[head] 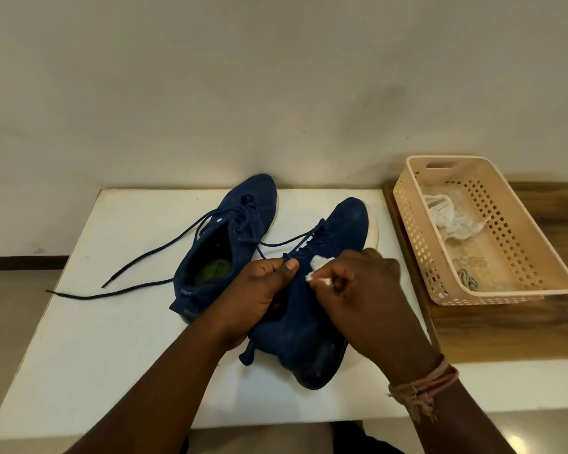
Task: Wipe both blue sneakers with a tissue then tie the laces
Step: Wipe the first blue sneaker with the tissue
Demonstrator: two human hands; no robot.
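Near sneaker (309,316) mid-table, basket (486,231) right; left hand (256,290) grips its collar, right hand (358,290) pinches tissue (318,273) against it.

Two dark blue suede-look sneakers sit on a white tabletop (112,339). The left hand (259,290) grips the nearer sneaker (295,326) around its collar, thumb up by the laces, while the right hand (361,290) pinches a small crumpled white tissue (318,271) against its upper. The other sneaker (223,244) lies just beside it, its dark blue laces (138,257) untied and trailing left. Off to the right, a peach perforated plastic basket (538,257) on a wooden surface (505,329) holds a wad of used white tissue (453,221).
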